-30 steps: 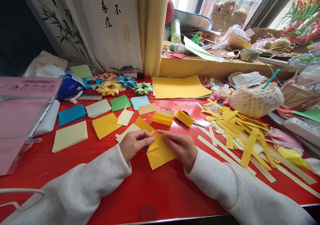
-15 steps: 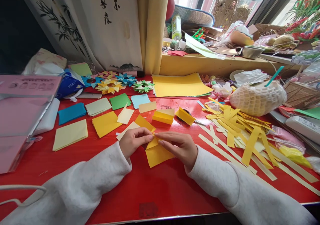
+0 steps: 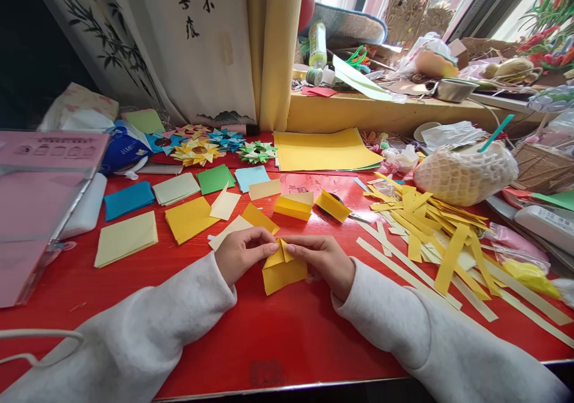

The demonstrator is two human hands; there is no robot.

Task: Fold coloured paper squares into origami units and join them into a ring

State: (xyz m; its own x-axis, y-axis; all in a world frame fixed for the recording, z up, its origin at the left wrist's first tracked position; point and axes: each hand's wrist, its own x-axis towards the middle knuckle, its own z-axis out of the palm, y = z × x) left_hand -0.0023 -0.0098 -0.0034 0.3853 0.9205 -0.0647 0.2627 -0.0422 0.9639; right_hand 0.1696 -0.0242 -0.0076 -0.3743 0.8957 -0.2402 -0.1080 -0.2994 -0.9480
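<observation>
A yellow sheet of paper (image 3: 283,274) with its far corners folded to a point is held between my hands, just above the red table. My left hand (image 3: 242,252) pinches its upper left edge between thumb and fingers. On the other side, my right hand (image 3: 326,260) grips the upper right edge, thumb near the folded tip. Just beyond the fingers lie a creased yellow piece (image 3: 260,217) and cream pieces (image 3: 228,228). Farther off stand two folded yellow pieces, one (image 3: 292,208) in the middle and one (image 3: 332,205) leaning over scissors (image 3: 359,218).
Stacks of cut paper in yellow (image 3: 188,220), cream (image 3: 125,240), blue (image 3: 129,201) and green (image 3: 216,179) lie to the left. Folded paper stars (image 3: 197,152) sit behind them. Yellow and cream strips (image 3: 448,259) pile up at right, near a netted drink container with a straw (image 3: 466,173).
My right hand's fingers have drawn together at the paper's right edge, and the folded point now shows between both hands. The near part of the sheet has turned slightly.
</observation>
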